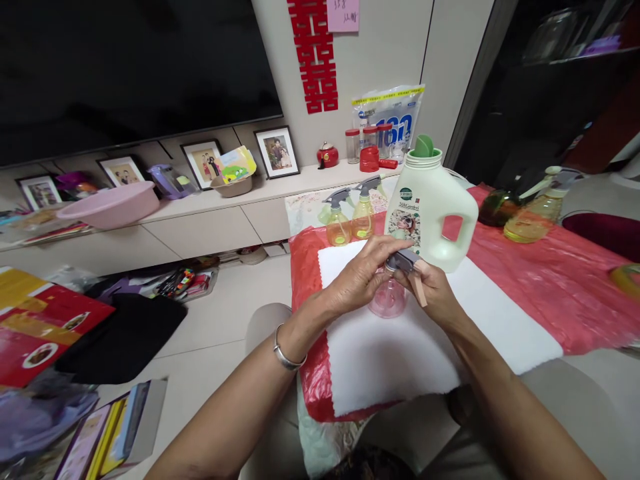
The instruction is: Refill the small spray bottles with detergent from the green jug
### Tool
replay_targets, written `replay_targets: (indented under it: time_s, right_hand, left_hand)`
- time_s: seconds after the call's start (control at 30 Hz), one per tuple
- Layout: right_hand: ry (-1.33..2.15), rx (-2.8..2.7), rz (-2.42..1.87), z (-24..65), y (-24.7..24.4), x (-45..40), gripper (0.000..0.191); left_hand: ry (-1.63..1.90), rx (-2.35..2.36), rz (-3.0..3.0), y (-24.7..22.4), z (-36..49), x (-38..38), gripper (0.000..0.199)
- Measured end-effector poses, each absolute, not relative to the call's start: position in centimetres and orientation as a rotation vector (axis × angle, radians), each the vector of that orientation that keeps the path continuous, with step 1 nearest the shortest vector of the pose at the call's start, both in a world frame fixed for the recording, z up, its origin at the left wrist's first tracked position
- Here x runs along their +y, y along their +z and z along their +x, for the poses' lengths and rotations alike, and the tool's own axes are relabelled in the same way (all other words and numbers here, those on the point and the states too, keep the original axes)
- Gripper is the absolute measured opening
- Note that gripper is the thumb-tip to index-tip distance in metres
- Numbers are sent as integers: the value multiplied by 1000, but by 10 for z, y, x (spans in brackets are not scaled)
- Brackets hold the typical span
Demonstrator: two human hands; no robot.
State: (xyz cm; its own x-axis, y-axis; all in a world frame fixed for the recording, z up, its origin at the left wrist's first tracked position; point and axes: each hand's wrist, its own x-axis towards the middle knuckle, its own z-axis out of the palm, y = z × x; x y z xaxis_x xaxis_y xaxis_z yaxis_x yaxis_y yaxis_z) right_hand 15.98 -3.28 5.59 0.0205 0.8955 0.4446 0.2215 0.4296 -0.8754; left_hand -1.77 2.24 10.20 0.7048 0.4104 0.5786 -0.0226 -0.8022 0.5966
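Directly before me a small spray bottle (387, 301) with a clear pink body stands on a white cloth (390, 360). Its head is grey, with a pale peach trigger. My left hand (357, 277) closes round the neck and head from the left, partly hiding them. From the other side, my right hand (434, 293) grips the spray head and trigger. Just behind my hands is a large pale green jug (457, 207) with a green cap piece in its mouth. Two yellow spray bottles (338, 228) stand to the left of the jug.
Red plastic sheeting (530, 287) covers the table under the cloth. At the right are a yellowish spray bottle (537, 213) and a dark bottle (500, 208). A cabinet behind holds red-lidded jars (353, 147), a white bag (387, 110), framed photos (277, 152) and a pink basin (110, 207).
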Motion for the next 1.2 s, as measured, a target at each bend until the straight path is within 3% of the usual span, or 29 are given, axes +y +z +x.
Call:
replay_targets:
  time_s: [0.13, 0.47, 1.2]
  right_hand:
    - [718, -1455, -1039, 157, 55, -33, 34]
    - [699, -1405, -1043, 152, 53, -37, 32]
    - [920, -1296, -924, 160, 41, -29, 38]
  left_hand:
    - [955, 255, 2342, 101, -18, 22, 61]
    - [950, 271, 2347, 98, -17, 23, 64]
    - [1026, 225, 2235, 98, -16, 22, 54]
